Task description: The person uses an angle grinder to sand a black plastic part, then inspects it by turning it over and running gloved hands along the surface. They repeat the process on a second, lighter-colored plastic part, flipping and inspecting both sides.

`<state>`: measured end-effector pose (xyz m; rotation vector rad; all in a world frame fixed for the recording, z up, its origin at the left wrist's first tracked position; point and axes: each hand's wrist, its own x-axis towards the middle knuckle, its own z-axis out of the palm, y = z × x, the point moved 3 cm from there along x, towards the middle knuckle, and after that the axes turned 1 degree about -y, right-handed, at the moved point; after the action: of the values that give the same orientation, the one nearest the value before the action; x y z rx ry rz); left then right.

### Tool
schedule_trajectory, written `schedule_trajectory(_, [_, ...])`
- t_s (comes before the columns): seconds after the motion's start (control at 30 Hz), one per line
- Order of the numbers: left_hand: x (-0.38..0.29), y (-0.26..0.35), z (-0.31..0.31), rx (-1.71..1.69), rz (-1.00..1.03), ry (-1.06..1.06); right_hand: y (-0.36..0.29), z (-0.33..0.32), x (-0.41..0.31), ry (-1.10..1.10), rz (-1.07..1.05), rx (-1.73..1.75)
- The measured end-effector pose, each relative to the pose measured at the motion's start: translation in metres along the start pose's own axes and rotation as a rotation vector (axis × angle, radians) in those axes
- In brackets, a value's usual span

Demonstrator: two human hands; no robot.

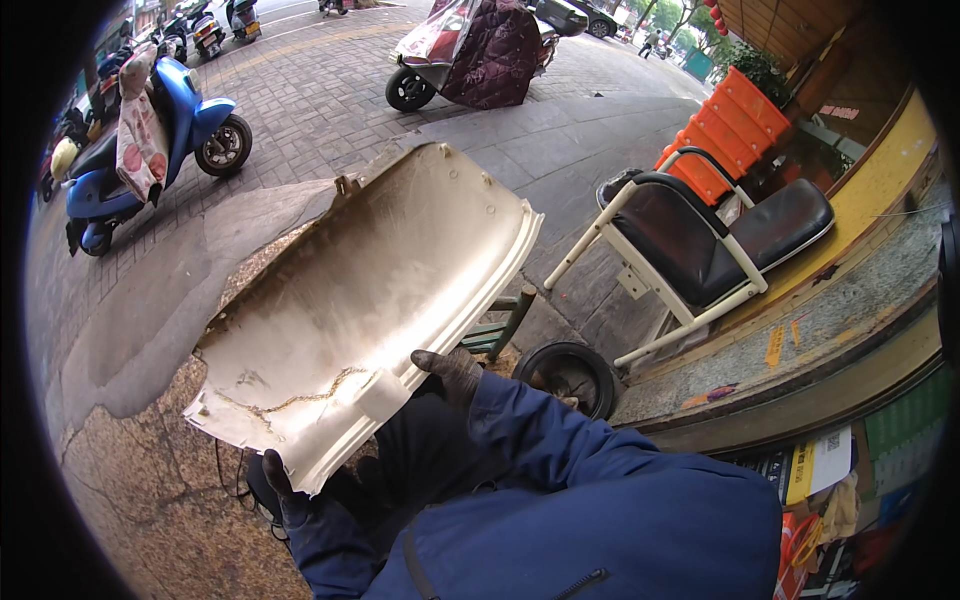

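Observation:
A large curved, off-white plastic panel (360, 262) lies across my lap, its hollow side facing up. A rough, yellowish repaired crack runs across its near left part. My left hand (281, 476), in a dark glove, holds the panel's near corner with the thumb on top. Further up the near right edge, my right hand (454, 371), gloved too, grips the rim with its thumb over the edge. The fingers of both hands are hidden beneath the panel. Behind the right edge of the panel shows part of a green slatted stool (499, 326).
A black tyre (566, 379) lies right of my knees. Beyond it are a metal-framed chair with dark cushions (675, 240) and stacked orange baskets (727, 135). A blue scooter (172, 135) and a covered scooter (480, 56) are parked on the paving. Boxes and cables lie lower right.

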<state>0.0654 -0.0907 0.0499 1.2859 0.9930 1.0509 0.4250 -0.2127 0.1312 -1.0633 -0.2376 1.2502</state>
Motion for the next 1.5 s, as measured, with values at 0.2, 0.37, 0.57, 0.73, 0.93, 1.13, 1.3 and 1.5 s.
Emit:
schedule_trajectory(0.2, [-0.007,0.02,0.014,-0.109,0.042,0.067,-0.018,0.013,-0.003,-0.084,-0.071,-0.146])
schedule_trajectory(0.37, [-0.007,0.046,0.024,-0.091,0.163,0.103,-0.017,0.023,-0.015,-0.056,-0.046,-0.133])
schedule_trajectory(0.57, [-0.012,0.043,0.025,-0.148,0.055,0.244,0.0,0.006,-0.009,0.0,0.12,-0.344])
schedule_trajectory(0.73, [-0.012,0.064,0.029,0.01,0.225,0.141,-0.004,0.002,-0.024,-0.184,-0.026,-0.756])
schedule_trajectory(0.93, [-0.013,0.084,0.038,0.023,0.222,0.06,-0.035,0.02,-0.037,-0.273,0.169,-0.681])
schedule_trajectory(1.13, [-0.012,0.081,0.038,0.018,0.111,-0.016,-0.037,0.057,-0.015,-0.148,-0.447,-1.676])
schedule_trajectory(1.3, [-0.008,0.07,0.036,-0.011,0.092,-0.045,-0.007,0.079,-0.012,-0.363,-0.109,-1.908])
schedule_trajectory(1.5, [-0.004,0.067,0.042,-0.133,-0.015,-0.111,0.014,0.103,-0.011,-0.451,-0.311,-1.906])
